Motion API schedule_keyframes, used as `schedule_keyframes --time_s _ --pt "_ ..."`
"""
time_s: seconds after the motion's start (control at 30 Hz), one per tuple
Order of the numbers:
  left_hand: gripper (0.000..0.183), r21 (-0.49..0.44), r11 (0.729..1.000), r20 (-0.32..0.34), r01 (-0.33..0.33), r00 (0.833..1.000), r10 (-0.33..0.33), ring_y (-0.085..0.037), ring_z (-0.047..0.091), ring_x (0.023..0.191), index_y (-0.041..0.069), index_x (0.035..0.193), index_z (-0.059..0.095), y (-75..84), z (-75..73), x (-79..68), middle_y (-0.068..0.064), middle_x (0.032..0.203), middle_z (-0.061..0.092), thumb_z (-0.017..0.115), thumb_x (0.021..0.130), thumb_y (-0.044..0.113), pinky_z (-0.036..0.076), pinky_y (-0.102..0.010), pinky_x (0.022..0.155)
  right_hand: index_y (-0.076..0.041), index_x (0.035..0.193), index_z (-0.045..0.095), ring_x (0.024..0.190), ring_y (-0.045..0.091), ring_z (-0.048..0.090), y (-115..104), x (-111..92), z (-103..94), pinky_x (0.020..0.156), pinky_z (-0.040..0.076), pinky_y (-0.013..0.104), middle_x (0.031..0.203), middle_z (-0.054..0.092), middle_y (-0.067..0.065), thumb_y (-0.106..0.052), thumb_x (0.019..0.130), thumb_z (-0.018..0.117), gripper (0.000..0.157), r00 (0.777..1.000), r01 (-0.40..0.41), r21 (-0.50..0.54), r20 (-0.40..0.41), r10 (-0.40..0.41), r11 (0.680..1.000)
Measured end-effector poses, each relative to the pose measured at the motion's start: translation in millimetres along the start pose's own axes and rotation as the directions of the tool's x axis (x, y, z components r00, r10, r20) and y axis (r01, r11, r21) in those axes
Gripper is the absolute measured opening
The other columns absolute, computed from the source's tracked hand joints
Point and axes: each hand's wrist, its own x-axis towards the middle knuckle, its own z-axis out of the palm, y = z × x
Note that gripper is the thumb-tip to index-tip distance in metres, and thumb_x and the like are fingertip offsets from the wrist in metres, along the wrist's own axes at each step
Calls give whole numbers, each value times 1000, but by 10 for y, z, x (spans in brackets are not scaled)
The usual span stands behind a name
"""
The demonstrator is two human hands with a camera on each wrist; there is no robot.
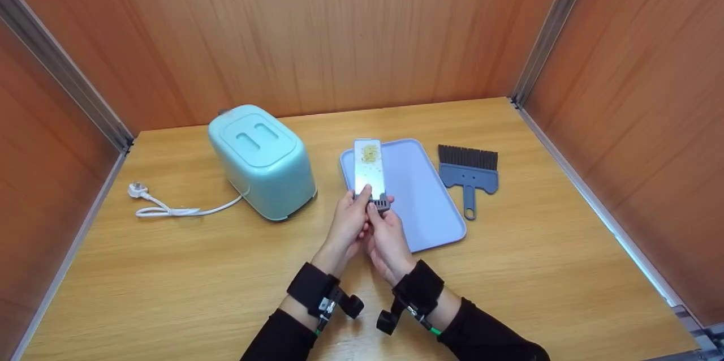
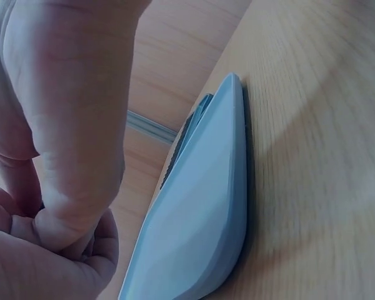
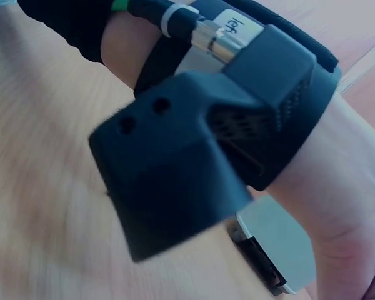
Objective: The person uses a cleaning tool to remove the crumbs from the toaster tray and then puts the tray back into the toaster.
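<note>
Both hands hold a narrow metal crumb tray (image 1: 370, 177) by its dark slotted end. Yellowish crumbs (image 1: 370, 153) lie toward its far end. My left hand (image 1: 346, 222) grips from the left, its thumb on top of the metal. From the right, my right hand (image 1: 391, 236) pinches the slotted end, thumb on top. Beneath the crumb tray lies a lavender rectangular tray (image 1: 427, 202), also seen in the left wrist view. Fingers under the crumb tray are partly hidden.
To the left stands a mint-green toaster (image 1: 263, 163) with its white cord and plug (image 1: 137, 190). A grey-blue brush (image 1: 468, 177) with dark bristles lies right of the lavender tray. Wooden panels (image 1: 362, 33) enclose the table at the back and sides.
</note>
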Motion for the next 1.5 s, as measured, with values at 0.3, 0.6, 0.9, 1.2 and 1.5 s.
schedule_keyframes --time_s 0.3,0.6,0.9,1.2,1.5 --pt "45 62 998 -6 1 1000 0 -13 72 88 4 153 49 31 -66 32 -14 113 81 49 115 29 45 -19 58 11 154 37 84 5 57 36 -3 -8 73 51 15 114 60 4 -13 117 39 44 1000 -2 -10 15 2 1000" --pt "44 132 991 -14 -17 1000 19 -22 79 101 3 155 47 110 -186 39 -20 115 80 50 114 20 58 -26 81 8 138 50 81 6 60 -44 -47 -75 76 57 17 97 62 1 -19 115 48 35 989 -90 -185 98 109 979" --pt "34 116 993 27 -8 1000 5 -23 79 88 0 146 49 220 -311 52 -30 122 72 49 114 11 67 -37 79 0 125 57 66 5 60 -275 -94 -394 66 58 19 82 65 -2 -21 113 55 24 955 -148 -386 184 234 910" --pt "37 84 996 100 38 994 -47 -24 79 75 3 150 45 282 -387 9 -20 95 74 47 114 8 66 -30 69 -7 113 59 62 8 55 -633 14 -815 59 53 22 78 61 -2 -20 111 58 14 991 -99 -558 20 133 824" --pt "7 155 987 96 29 994 -45 -21 78 70 7 117 42 301 -442 20 -20 92 75 48 113 7 59 -22 55 -8 121 56 77 11 53 -1063 283 -1373 62 44 22 94 60 -2 -30 110 61 25 980 -106 -717 -193 -50 689"
